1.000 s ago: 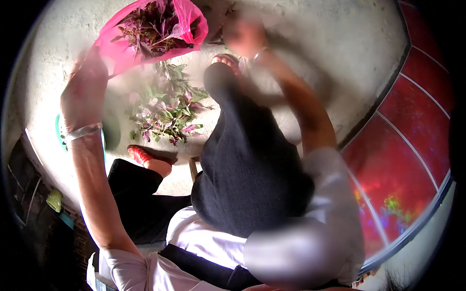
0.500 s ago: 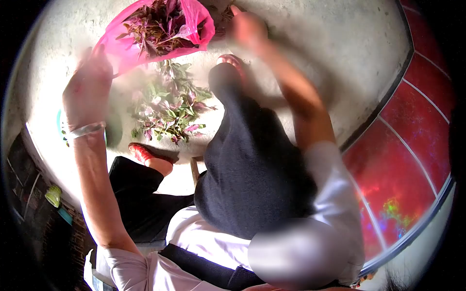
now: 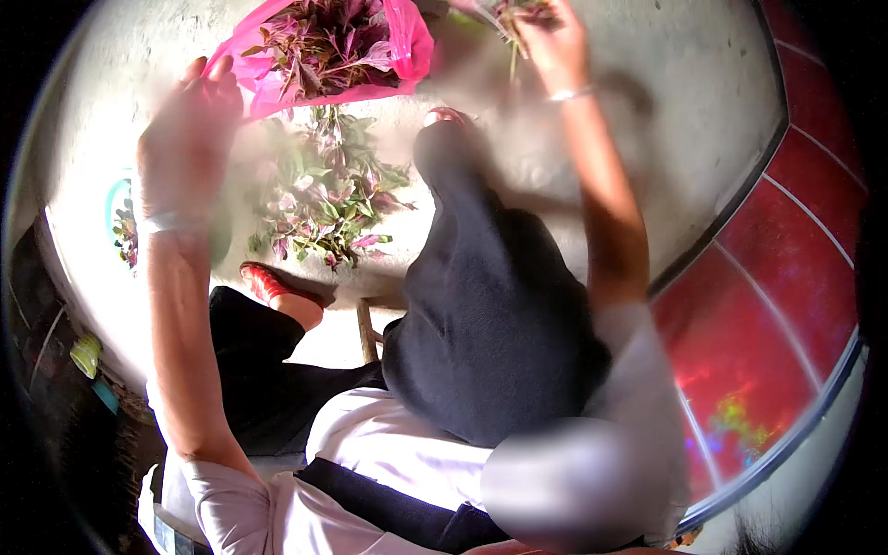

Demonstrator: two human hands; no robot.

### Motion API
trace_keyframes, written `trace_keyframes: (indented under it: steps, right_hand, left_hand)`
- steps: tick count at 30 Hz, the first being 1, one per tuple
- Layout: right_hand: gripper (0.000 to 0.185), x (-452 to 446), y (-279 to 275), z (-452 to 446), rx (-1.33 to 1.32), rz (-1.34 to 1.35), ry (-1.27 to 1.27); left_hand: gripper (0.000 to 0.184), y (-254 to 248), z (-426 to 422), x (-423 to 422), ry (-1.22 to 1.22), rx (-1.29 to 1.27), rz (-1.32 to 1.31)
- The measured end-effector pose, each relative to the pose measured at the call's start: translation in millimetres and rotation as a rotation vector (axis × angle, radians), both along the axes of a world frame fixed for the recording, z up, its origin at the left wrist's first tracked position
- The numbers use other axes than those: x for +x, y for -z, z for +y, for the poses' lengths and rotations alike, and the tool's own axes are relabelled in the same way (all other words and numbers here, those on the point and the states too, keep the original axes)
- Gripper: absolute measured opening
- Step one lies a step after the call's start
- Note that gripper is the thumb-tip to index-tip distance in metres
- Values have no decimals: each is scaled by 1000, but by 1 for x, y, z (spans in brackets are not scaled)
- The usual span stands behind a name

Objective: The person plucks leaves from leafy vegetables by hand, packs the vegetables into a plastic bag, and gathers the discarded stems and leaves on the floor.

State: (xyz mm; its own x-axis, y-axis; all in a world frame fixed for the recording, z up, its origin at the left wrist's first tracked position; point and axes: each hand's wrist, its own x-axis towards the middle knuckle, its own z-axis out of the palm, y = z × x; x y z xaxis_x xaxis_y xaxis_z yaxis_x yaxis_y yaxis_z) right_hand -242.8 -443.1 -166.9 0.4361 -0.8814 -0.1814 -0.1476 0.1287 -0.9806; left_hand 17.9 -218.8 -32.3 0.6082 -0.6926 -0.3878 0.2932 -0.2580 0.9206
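Note:
A pink plastic bag lies on the floor at the top of the head view, its mouth spread around purple-red leafy greens. My left hand, partly blurred, has its fingers closed on the bag's left edge. To the right of the bag, my right hand is closed around a small bunch of leafy stems, with thin stalks hanging below the fingers. Picked green and purple leaves lie in a loose pile on the floor below the bag, between my feet.
A round container with a turquoise rim stands left, half hidden behind my left forearm. My red shoes flank the leaf pile. A wooden stool leg shows beneath me. Red tiles border the concrete floor at right.
My right hand has come up and to the right from the floor beside the bag, now with stems in it. My left hand stays at the bag's edge; the view has shifted slightly.

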Motion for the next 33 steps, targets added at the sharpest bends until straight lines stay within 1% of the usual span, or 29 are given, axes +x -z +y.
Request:
trace_keyframes:
  steps: [1, 2, 3, 4, 5, 6, 7, 9, 10, 12, 14, 15, 16, 18, 19, 20, 21, 22, 23, 24, 26, 28, 29, 30, 31, 32, 33]
  right_hand:
    - [12, 3, -11, -6, -320, 0, -1]
    - [11, 13, -51, 1, -194, -85, -2]
    - [11, 18, -72, 4, -279, -143, 23]
    - [12, 28, -101, 12, -246, -276, -40]
    - [14, 43, -119, 19, -294, -413, -98]
    - [16, 57, -131, 32, -227, -489, -140]
    - [18, 70, -143, 46, -156, -562, -180]
    - [22, 94, -135, 62, -383, -431, -323]
    - [24, 107, -109, 63, -793, -275, -432]
    - [33, 129, -73, 74, -992, 251, -743]
    - [34, 131, -59, 92, -1024, 664, -975]
    - [30, 131, -54, 94, -995, 574, -941]
    - [27, 127, -59, 88, -982, 439, -842]
    - [20, 108, -82, 67, -933, 192, -643]
    - [18, 97, -89, 63, -867, 136, -451]
    - [27, 93, -81, 57, -917, 79, -290]
    - [26, 78, -81, 47, -1148, 89, -198]
    - [26, 70, -83, 48, -1113, 174, -176]
    - [25, 62, -85, 49, -1078, 261, -157]
    - [24, 54, -87, 50, -1043, 350, -142]
    - [19, 44, -64, 43, -785, 539, -339]
    - [17, 40, -52, 39, -587, 438, -287]
    - [13, 41, -63, 37, -491, 438, -291]
    - [13, 41, -67, 35, -440, 413, -304]
    - [17, 39, -45, 29, -248, 232, -340]
    - [27, 44, -34, 27, -54, 57, -375]
    - [32, 42, -28, 29, -108, 122, -381]
  left_hand:
    - [31, -3, -4, -7, -94, -66, 164]
    - [31, -8, -6, -13, -191, -133, 322]
    - [31, -11, -6, -14, -288, -200, 477]
    - [30, -2, -2, -7, -152, -122, 326]
    - [30, 7, 1, 1, -26, -50, 168]
    - [30, 6, 1, 2, -202, -261, 573]
    - [28, 2, -3, -2, -198, -220, 487]
    - [27, -1, -3, -1, -167, -200, 460]
    - [27, -1, -4, -1, -149, -190, 449]
    - [27, 3, 0, 5, -67, -209, 439]
    - [27, -3, -1, 3, -7, -201, 403]
    - [27, -3, -3, 6, 4, -180, 335]
    - [27, -2, -1, 9, 8, -158, 271]
    - [28, 1, 3, 11, 20, -110, 159]
    - [29, -4, -1, 4, -91, -164, 290]
    - [29, -10, -5, -4, -209, -223, 414]
    - [29, -8, -9, -2, -247, -195, 441]
    - [29, -4, -10, 4, -285, -167, 465]
    - [30, 1, -5, 16, -98, -254, 570]
    - [31, 7, -3, 21, -89, -272, 587]
    - [32, 9, -4, 23, -77, -308, 612]
    - [33, 12, -2, 25, -68, -259, 528]
    - [33, 11, 0, 28, -65, -237, 471]
    - [31, 7, 1, 24, -15, -146, 255]
    - [29, 2, -1, 11, 33, -51, 43]
    - [27, -2, -5, 3, -101, -82, 187]
    - [25, -7, -8, -4, -248, -122, 322]
